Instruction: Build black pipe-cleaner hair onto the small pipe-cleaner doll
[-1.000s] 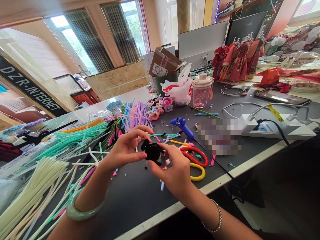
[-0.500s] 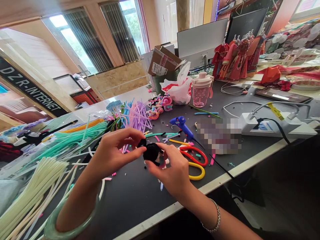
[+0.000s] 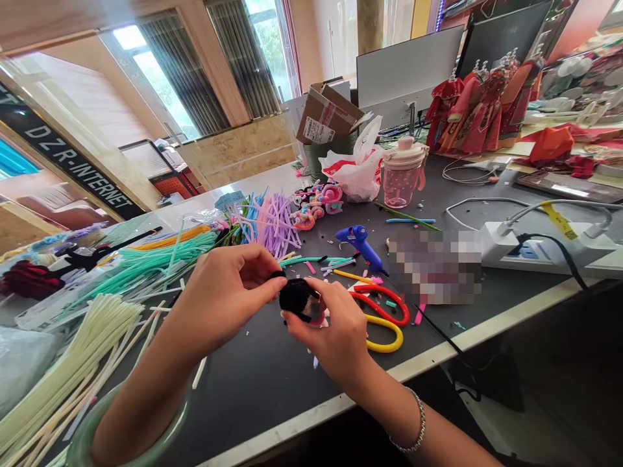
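My right hand (image 3: 335, 324) grips a small rounded fuzzy black piece (image 3: 294, 298) with a pale and pink side, held above the dark table (image 3: 253, 389). Between thumb and index finger, my left hand (image 3: 233, 285) pinches a short length of black pipe cleaner (image 3: 278, 274) right beside the black piece's top left. Whether the two black parts touch I cannot tell. Just right of my right hand lie scissors with one red handle (image 3: 389, 305) and one yellow handle (image 3: 389, 344); their blades are hidden. Behind them rests a blue glue gun (image 3: 363, 248).
Pale pipe cleaners (image 3: 73, 363) lie at left, with green (image 3: 165, 256) and purple (image 3: 276, 224) bundles behind. A pink cup (image 3: 403, 175) and white plastic bag (image 3: 355, 172) stand at the back. The power strip (image 3: 545, 250) and its cables occupy the right side. Small scraps are scattered around.
My left hand's thumb and index finger have drawn together over the black pipe cleaner, covering more of it. The right hand keeps its grip. The whole view has shifted slightly.
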### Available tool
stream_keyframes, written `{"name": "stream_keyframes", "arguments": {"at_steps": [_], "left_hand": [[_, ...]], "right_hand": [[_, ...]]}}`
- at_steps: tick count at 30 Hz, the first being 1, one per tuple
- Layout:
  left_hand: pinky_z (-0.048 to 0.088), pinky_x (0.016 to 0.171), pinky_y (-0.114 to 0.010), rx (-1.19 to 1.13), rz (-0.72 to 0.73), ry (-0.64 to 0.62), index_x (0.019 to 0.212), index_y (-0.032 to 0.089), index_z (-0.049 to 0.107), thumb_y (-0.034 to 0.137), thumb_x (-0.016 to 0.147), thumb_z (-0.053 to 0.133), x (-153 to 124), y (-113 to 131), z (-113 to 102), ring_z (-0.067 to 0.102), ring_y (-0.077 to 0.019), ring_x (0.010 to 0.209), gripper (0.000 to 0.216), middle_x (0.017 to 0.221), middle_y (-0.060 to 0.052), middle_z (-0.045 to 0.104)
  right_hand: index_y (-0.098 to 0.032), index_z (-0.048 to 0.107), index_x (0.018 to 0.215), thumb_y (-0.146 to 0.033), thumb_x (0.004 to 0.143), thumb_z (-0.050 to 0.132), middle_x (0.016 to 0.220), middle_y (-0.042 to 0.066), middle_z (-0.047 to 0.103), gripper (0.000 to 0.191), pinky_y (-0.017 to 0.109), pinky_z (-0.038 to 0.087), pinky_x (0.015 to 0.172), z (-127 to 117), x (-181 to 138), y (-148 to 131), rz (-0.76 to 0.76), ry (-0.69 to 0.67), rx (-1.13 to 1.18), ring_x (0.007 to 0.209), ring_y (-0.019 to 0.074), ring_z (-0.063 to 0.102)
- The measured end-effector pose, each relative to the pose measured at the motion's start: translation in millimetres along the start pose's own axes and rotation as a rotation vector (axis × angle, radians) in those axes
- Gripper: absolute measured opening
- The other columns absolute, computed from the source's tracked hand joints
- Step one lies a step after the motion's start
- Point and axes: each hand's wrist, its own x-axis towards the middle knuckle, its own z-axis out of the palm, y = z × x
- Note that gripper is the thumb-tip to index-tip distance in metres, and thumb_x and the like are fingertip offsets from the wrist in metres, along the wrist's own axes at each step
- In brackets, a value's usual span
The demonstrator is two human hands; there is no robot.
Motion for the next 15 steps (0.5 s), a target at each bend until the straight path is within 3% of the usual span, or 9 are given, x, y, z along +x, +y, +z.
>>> {"name": "stream_keyframes", "arguments": {"at_steps": [15], "left_hand": [[0.046,0.053,-0.025,0.103,0.043,0.045,0.067,0.017,0.065,0.029,0.068,0.064,-3.1,-0.9,9.6,0.059,-0.0141,0.056,0.012,0.060,0.000,0.065]], "right_hand": [[-0.017,0.061,0.108,-0.027,0.082,0.064,0.080,0.007,0.071,0.028,0.035,0.056,0.064,0.9,-0.9,3.6,-0.061,0.012,-0.014,0.069,0.0203,0.064]]}}
